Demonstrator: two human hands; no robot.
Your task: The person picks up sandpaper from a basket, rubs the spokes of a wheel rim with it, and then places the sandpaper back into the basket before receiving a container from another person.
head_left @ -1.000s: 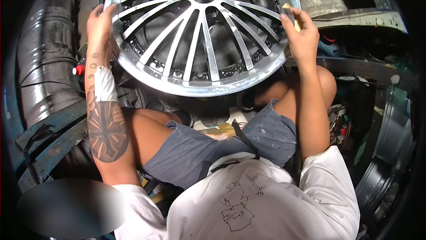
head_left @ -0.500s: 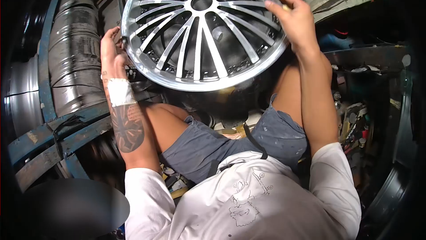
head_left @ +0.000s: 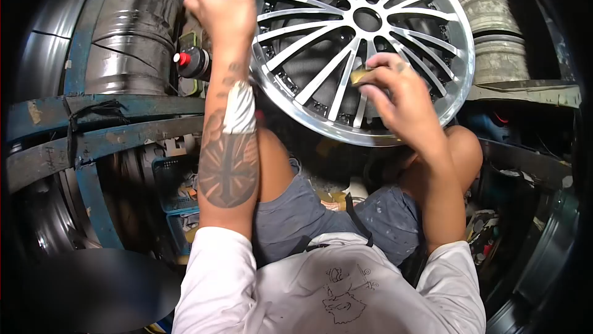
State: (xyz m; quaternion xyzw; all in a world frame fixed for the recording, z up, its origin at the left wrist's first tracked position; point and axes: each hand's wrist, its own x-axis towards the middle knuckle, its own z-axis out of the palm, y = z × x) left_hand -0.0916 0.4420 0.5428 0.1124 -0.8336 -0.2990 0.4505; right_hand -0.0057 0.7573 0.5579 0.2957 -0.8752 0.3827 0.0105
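A multi-spoke alloy wheel rim (head_left: 312, 125), with polished silver spokes and black gaps, lies in front of my knees. My right hand (head_left: 398, 90) is over its near spokes, thumb and fingers closed on a small yellowish pad (head_left: 359, 77). Most of that pad is hidden by the fingers. Off the rim's left edge, my left hand (head_left: 222, 3) is raised with its fingers apart and nothing in it. Below it, a dark bottle with a red cap (head_left: 193, 62) stands beside my left forearm, which has a silvery wrap near the wrist.
Large metal wheel barrels (head_left: 136, 31) are stacked at the left behind a blue metal frame (head_left: 92, 210). More stacked rims (head_left: 491, 19) sit at the right on a ledge (head_left: 525, 93). A blue basket (head_left: 173, 176) with loose bits is low at the left.
My left hand has left the rim's edge and risen. The right hand with the pad has moved down across the spokes. The view has shifted left, bringing the red-capped bottle into sight.
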